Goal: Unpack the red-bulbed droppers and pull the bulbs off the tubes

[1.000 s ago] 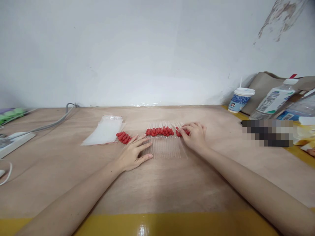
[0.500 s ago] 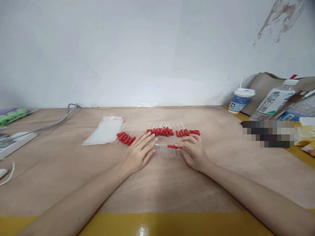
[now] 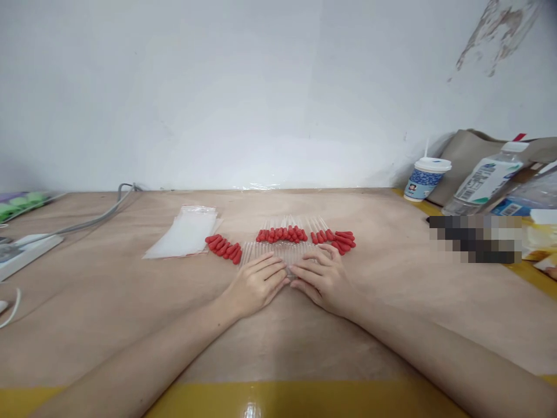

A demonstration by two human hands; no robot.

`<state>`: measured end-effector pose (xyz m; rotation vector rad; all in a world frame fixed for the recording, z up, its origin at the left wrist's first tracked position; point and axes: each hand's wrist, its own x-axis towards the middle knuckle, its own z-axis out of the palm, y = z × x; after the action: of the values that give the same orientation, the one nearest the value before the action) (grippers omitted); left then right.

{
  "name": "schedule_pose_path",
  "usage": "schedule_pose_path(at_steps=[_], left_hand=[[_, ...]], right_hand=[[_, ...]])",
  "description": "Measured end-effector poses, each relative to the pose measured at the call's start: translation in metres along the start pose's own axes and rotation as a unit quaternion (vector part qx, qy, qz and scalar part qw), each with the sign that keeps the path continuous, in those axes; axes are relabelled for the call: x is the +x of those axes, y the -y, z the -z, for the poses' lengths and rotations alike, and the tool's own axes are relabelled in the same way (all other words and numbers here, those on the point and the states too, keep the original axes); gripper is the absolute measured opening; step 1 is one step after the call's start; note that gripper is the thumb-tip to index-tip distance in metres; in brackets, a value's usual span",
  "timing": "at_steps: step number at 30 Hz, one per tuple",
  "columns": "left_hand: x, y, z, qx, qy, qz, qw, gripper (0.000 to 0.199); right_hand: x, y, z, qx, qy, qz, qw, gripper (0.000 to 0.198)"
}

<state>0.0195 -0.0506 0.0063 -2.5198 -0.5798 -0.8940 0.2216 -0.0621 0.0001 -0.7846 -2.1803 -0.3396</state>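
Observation:
My left hand (image 3: 261, 283) rests over the near ends of a row of clear, thin glass tubes (image 3: 261, 249), its fingers stretched out and slightly bent. From the right, my right hand (image 3: 321, 283) lies over the same row, fingers extended, its tips close to those of the left. Both hands look open; the surface under the fingertips is hidden. Behind the row, several droppers with red rubber bulbs (image 3: 282, 234) point their tubes toward the wall. More red bulbs (image 3: 224, 248) lie at the row's left end, and another group of red bulbs (image 3: 344, 241) at its right.
A stack of clear plastic bags (image 3: 185, 232) lies left on the brown tabletop (image 3: 278, 348). Grey cables (image 3: 100, 217) and a white power strip (image 3: 30, 252) are farther left. At the right stand a paper cup (image 3: 426, 179), a bottle (image 3: 485, 180) and a beige bag (image 3: 456, 154).
The red-bulbed dropper that was held between both hands is out of them. Both hands have moved nearer to me and together over the tubes. More red bulbs show at the right.

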Motion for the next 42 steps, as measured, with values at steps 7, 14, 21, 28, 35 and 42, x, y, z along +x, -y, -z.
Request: schedule_pose_path(at_steps=[7, 14, 21, 28, 35, 42], left_hand=[[-0.001, -0.003, 0.002, -0.05, 0.01, 0.005, 0.999, 0.015], [-0.003, -0.003, 0.005, -0.083, 0.012, 0.003, 0.996, 0.013], [-0.005, -0.002, 0.004, -0.105, 0.007, 0.005, 0.994, 0.012], [-0.009, -0.001, 0.005, -0.122, 0.004, 0.016, 0.992, 0.011], [-0.01, -0.002, 0.005, -0.14, -0.002, 0.025, 0.99, 0.011], [-0.009, 0.0, 0.004, -0.144, -0.007, 0.03, 0.989, 0.009]], right_hand=[[-0.001, -0.001, 0.002, 0.011, 0.004, 0.06, 0.998, 0.01], [-0.002, -0.004, 0.003, 0.029, 0.0, 0.088, 0.996, 0.012], [-0.004, -0.005, 0.005, 0.017, -0.011, 0.109, 0.994, 0.012], [-0.006, -0.007, 0.006, 0.004, -0.019, 0.118, 0.993, 0.014], [-0.008, -0.011, 0.002, 0.01, -0.03, 0.144, 0.989, 0.017], [-0.006, -0.009, 0.002, 0.045, 0.002, 0.119, 0.992, 0.019]])
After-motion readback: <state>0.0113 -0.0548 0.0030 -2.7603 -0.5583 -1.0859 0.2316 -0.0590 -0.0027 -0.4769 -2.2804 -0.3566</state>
